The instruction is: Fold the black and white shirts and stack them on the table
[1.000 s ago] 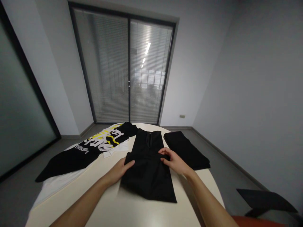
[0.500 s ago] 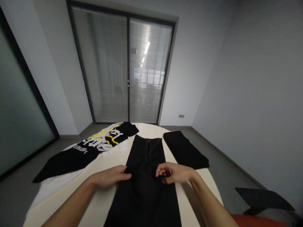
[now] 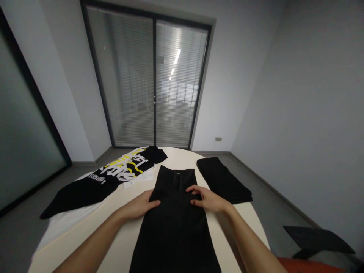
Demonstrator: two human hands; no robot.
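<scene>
Hands (image 3: 140, 206), two; black garment (image 3: 176, 227) between them, one.

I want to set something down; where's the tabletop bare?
Bare tabletop: past the far end of the black garment; between white cloth and left forearm. Crowded: the middle, left hand and right hand at that garment, folded black cloth alongside.

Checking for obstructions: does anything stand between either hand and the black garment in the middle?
Nothing visible does: the left hand is at the left edge of the black garment, the right hand over its right side. The folded black cloth lies farther right, not between.
</scene>
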